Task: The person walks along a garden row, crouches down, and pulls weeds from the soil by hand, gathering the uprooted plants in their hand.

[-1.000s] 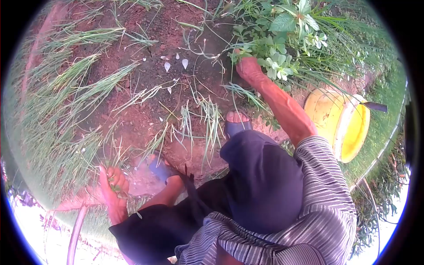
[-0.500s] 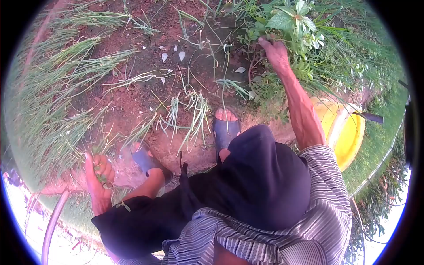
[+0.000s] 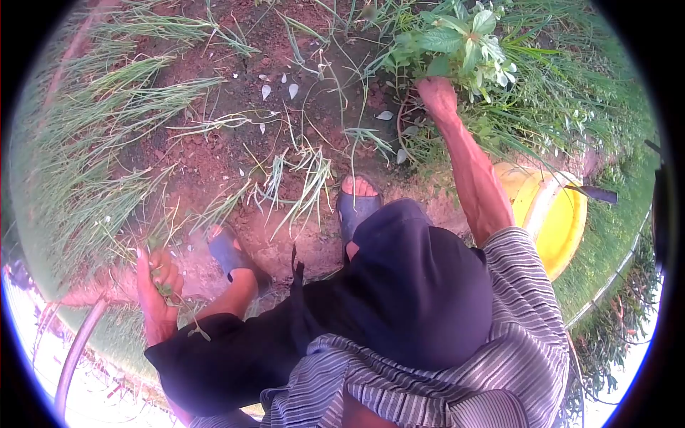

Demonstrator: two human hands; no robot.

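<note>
My left hand is at the lower left, its fingers closed around small green weeds whose stems stick out above and below the fist. At the upper right my right hand is closed at the base of a leafy green plant. The leaves hide its fingertips, but they seem to be on the plant's stem. Below and left of that hand, a few white petals or leaves lie on the reddish soil.
Long onion-like leaves cover the left side. Limp green stalks lie before my sandalled feet. A yellow bucket lies tipped at the right, a dark handle beside it. A curved pole stands at the lower left.
My right hand has moved right from low greenery to the taller leafy plant, closing at its base. My left hand has shifted left in the picture, still holding the weeds. The view has shifted too.
</note>
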